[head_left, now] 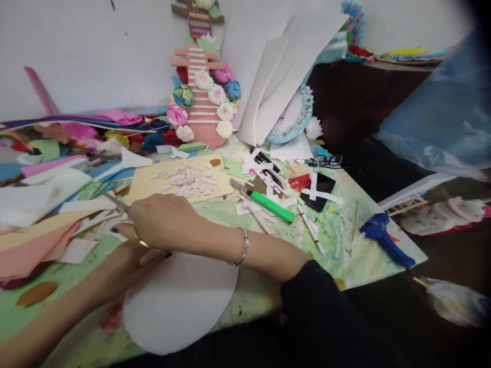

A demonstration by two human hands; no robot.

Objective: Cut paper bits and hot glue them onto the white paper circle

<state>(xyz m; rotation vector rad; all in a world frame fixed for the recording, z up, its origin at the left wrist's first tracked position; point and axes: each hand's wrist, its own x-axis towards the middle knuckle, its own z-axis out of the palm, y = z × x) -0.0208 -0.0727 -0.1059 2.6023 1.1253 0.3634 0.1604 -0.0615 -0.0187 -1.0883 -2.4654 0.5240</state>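
Cut pieces [188, 180] are lying heaped beyond the bare disc [184, 306], the right hand [159, 221] is gripping scissors [115, 201], any hold by the left hand [129, 261] being unclear.

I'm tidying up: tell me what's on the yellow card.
Small white pieces lie heaped on the yellow card, hiding the surface beneath. A brown patch shows near its far edge. The right hand covers part of its near edge.
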